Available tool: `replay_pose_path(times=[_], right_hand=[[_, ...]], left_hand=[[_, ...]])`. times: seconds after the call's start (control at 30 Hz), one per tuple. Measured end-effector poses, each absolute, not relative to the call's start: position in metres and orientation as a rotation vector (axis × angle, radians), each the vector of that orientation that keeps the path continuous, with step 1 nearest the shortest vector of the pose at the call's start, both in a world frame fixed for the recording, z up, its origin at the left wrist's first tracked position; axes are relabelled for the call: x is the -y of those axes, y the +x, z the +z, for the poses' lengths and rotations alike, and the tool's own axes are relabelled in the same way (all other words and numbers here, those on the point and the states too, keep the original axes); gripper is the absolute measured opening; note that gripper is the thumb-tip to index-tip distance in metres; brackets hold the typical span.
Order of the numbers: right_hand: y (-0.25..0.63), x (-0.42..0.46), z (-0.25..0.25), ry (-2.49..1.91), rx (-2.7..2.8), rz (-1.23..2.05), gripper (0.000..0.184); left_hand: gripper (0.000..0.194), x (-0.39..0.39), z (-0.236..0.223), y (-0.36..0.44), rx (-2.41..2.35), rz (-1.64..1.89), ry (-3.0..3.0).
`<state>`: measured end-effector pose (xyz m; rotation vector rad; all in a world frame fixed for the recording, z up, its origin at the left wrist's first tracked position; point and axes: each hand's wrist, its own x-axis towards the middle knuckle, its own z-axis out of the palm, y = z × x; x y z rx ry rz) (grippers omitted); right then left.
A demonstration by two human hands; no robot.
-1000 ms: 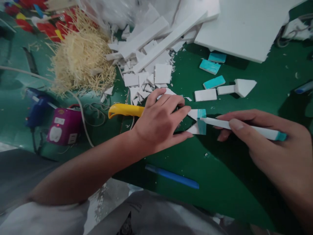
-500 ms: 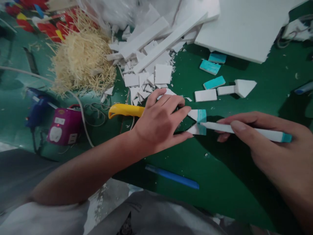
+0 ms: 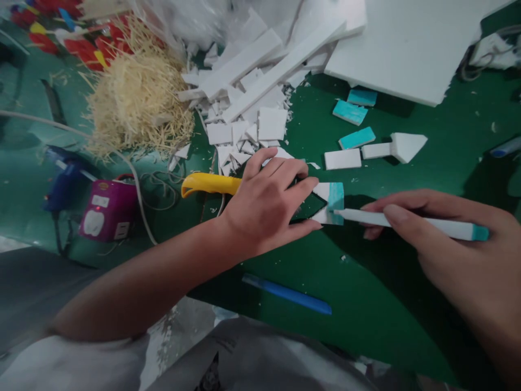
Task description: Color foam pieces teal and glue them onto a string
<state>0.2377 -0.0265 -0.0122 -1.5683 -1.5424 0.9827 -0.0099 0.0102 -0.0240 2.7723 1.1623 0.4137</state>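
My right hand (image 3: 439, 233) holds a white marker (image 3: 431, 224) with a teal end cap, and its tip touches a notched white foam piece (image 3: 336, 202). Teal colour covers the right part of that piece, and its two white prongs point left. My left hand (image 3: 271, 198) steadies the piece on the table, index finger on the upper prong and thumb on the lower. A yellow-handled tool (image 3: 209, 184) sticks out from beneath my left hand; its other end is hidden. Three teal-topped foam blocks, one being the nearest block (image 3: 357, 138), lie behind, beside a white block (image 3: 342, 159).
An arrow-shaped foam piece (image 3: 408, 147) lies at right. White foam scraps (image 3: 244, 125) heap up behind my left hand, near pale straw (image 3: 140, 98). A foam sheet (image 3: 401, 51) is at the back. At left are a purple power adapter (image 3: 108, 210) and glue gun (image 3: 65, 176); a blue pen-like stick (image 3: 287, 293) lies in front.
The marker tip has moved slightly toward me, onto the lower part of the foam piece. Teal there has spread and looks more even. My left hand stays in place.
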Motion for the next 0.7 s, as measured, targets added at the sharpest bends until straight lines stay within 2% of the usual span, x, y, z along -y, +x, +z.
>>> replay_pose_path(times=[0.17, 0.33, 0.43, 0.57, 0.7], right_hand=[[0.2378, 0.0262, -0.0128, -1.568, 1.546, 1.021, 0.02], [0.2393, 0.0272, -0.0152, -1.511, 1.513, 0.962, 0.012], [0.2395, 0.0279, -0.0142, -1.576, 1.55, 0.988, 0.019], [0.2368, 0.0282, -0.0097, -1.602, 1.5, 0.993, 0.011], [0.2339, 0.0273, -0.0058, -1.677, 1.521, 1.015, 0.018]], left_hand=[[0.043, -0.0108, -0.0233, -0.0104, -1.157, 0.402, 2.77], [0.044, -0.0108, -0.0241, -0.0108, -1.168, 0.393, 2.769], [0.043, -0.0104, -0.0237, -0.0105, -1.162, 0.411, 2.766], [0.043, -0.0106, -0.0229, -0.0098, -1.173, 0.38, 2.756], [0.043, -0.0116, -0.0225, -0.0105, -1.164, 0.386, 2.765]])
